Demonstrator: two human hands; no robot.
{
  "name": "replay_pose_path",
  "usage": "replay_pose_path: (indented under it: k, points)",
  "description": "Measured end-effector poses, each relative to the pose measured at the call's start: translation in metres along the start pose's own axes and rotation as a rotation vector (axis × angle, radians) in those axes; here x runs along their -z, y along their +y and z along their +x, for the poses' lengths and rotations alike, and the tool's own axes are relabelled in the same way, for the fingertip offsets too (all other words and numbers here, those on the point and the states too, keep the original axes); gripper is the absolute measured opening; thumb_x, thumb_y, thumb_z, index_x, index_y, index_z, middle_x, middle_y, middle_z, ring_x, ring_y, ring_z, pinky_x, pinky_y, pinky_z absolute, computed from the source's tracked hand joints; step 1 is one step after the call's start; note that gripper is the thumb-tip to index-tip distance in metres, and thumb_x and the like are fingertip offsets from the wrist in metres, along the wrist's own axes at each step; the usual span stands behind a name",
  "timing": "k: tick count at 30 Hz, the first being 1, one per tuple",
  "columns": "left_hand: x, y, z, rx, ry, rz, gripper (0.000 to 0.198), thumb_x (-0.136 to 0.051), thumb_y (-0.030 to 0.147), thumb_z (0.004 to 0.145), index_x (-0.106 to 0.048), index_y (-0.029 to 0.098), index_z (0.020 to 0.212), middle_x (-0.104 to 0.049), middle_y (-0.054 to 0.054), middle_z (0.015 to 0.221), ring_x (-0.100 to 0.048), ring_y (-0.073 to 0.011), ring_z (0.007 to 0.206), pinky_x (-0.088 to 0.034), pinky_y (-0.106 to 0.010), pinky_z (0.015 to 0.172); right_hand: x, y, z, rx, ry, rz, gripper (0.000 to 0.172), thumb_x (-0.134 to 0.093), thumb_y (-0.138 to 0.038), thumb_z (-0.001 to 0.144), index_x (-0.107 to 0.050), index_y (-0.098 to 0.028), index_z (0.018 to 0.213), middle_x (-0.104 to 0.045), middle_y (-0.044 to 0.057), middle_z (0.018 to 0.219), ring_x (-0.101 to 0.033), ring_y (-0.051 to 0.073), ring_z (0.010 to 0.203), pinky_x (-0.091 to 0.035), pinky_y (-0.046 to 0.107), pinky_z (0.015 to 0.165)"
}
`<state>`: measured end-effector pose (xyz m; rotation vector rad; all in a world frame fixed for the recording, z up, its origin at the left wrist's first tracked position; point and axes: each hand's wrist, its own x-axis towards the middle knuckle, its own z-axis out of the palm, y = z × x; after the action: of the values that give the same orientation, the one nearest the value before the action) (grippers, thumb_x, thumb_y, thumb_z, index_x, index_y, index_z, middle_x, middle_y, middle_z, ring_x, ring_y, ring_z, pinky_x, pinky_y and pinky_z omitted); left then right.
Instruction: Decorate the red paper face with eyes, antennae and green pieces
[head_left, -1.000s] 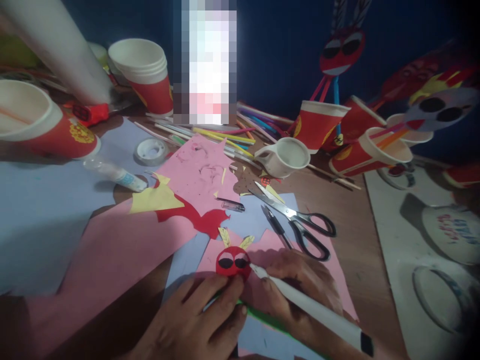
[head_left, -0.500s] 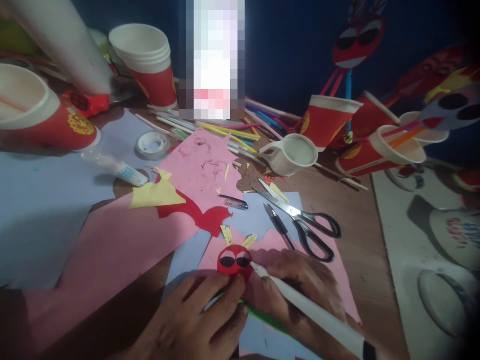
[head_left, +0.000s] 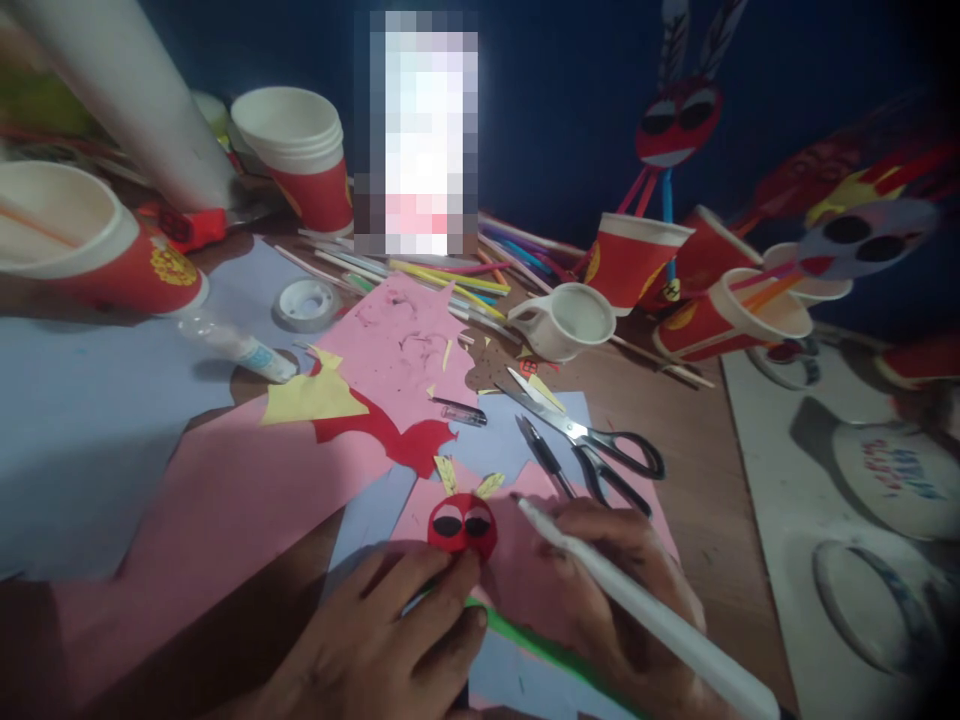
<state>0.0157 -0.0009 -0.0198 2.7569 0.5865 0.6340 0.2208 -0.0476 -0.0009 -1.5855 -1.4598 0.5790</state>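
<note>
Head view: left hand [head_left: 390, 640] lies flat, fingers stretched forward, fingertips pressing the lower edge of a red paper face [head_left: 463, 525]. Right hand [head_left: 622, 590] is curled around a white marker [head_left: 645, 610], slanted, tip just right of the face; the tip may touch the pink sheet [head_left: 517, 565], too dim to tell. The face has two black eyes and two yellow strips on top, and lies on the pink sheet. A green strip [head_left: 540, 650] shows between the hands. Beyond the right hand: scissors [head_left: 592, 445], blades apart, beside a dark pen [head_left: 545, 458]. Farther back on the table [head_left: 705, 500]: tape roll [head_left: 306, 303], glue tube [head_left: 240, 345], white cup [head_left: 562, 320] on its side, red paper cups [head_left: 637, 260], coloured sticks [head_left: 450, 275].
</note>
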Motion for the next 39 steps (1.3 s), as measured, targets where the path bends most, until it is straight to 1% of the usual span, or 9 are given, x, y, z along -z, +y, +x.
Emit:
replay_pose_path:
  k: [8,10,17,19,23,25,29,35,39]
  points:
    - [0.012,-0.002,0.006,-0.052,0.043,0.058,0.029,-0.048,0.046,0.086,-0.065,0.022,0.088,-0.067,-0.003,0.104,-0.055,-0.0207,0.092,-0.038,-0.032,0.078,-0.007,-0.004,0.008,0.030,0.145,0.069,0.024,-0.054,-0.012,0.080,-0.052,-0.024,0.100,-0.064,0.003,0.081,-0.065,0.018,0.070,-0.055,0.028,0.059]
    - [0.018,-0.001,0.005,-0.059,0.030,0.062,0.029,-0.050,0.045,0.085,-0.064,0.021,0.089,-0.067,-0.003,0.102,-0.055,-0.0198,0.091,-0.039,-0.031,0.078,-0.004,-0.009,0.006,0.058,0.101,0.071,0.027,-0.056,-0.010,0.078,-0.050,-0.024,0.099,-0.064,0.002,0.078,-0.064,0.017,0.064,-0.054,0.026,0.056]
    - [0.026,0.004,0.001,-0.098,0.135,0.040,0.029,-0.046,0.039,0.088,-0.063,0.020,0.075,-0.065,-0.001,0.078,-0.056,-0.0184,0.081,-0.038,-0.031,0.075,0.003,-0.026,-0.003,0.490,-0.182,-0.047,0.028,-0.058,-0.005,0.069,-0.048,-0.026,0.085,-0.058,-0.004,0.060,-0.055,0.013,0.048,-0.046,0.025,0.048]
    - [0.025,0.006,0.002,-0.098,0.107,0.059,0.027,-0.048,0.041,0.087,-0.064,0.020,0.079,-0.067,-0.002,0.083,-0.056,-0.0186,0.083,-0.037,-0.031,0.075,0.001,-0.023,-0.001,0.450,-0.136,-0.007,0.027,-0.056,-0.006,0.071,-0.050,-0.025,0.090,-0.061,-0.002,0.062,-0.058,0.014,0.051,-0.048,0.025,0.048]
    - [0.022,0.007,0.006,-0.106,0.050,0.100,0.027,-0.051,0.044,0.085,-0.064,0.020,0.081,-0.070,-0.001,0.097,-0.056,-0.0186,0.085,-0.036,-0.031,0.075,-0.004,-0.014,0.003,0.045,0.113,0.093,0.019,-0.056,-0.015,0.080,-0.050,-0.023,0.096,-0.069,0.001,0.069,-0.067,0.016,0.057,-0.054,0.022,0.048]
    - [0.021,0.006,0.008,-0.103,0.041,0.104,0.027,-0.052,0.043,0.085,-0.065,0.020,0.082,-0.070,-0.001,0.098,-0.056,-0.0184,0.084,-0.035,-0.031,0.076,-0.003,-0.009,0.005,-0.065,0.114,0.090,0.013,-0.058,-0.019,0.082,-0.051,-0.022,0.093,-0.069,0.000,0.066,-0.068,0.016,0.056,-0.054,0.022,0.047]
    - [0.020,0.005,0.010,-0.089,-0.046,0.088,0.027,-0.053,0.045,0.084,-0.066,0.021,0.086,-0.070,0.000,0.098,-0.056,-0.0184,0.084,-0.034,-0.033,0.078,0.005,-0.004,0.011,-0.022,-0.100,-0.025,0.007,-0.061,-0.019,0.081,-0.054,-0.022,0.080,-0.063,-0.002,0.064,-0.062,0.013,0.053,-0.050,0.021,0.048]
    - [0.021,0.010,0.010,0.070,-0.044,0.030,0.025,-0.051,0.042,0.088,-0.067,0.023,0.087,-0.070,0.002,0.100,-0.057,-0.0192,0.092,-0.031,-0.037,0.089,0.004,-0.002,0.016,0.083,-0.171,-0.106,0.011,-0.062,-0.016,0.079,-0.054,-0.023,0.081,-0.062,-0.003,0.065,-0.059,0.013,0.056,-0.047,0.025,0.052]
    - [0.019,0.002,0.008,-0.016,-0.054,-0.008,0.027,-0.052,0.044,0.086,-0.067,0.022,0.088,-0.069,0.000,0.105,-0.057,-0.0190,0.091,-0.032,-0.036,0.087,-0.002,-0.006,0.017,0.133,-0.169,-0.092,0.012,-0.061,-0.014,0.079,-0.053,-0.023,0.082,-0.058,-0.005,0.057,-0.060,0.014,0.053,-0.048,0.027,0.051]
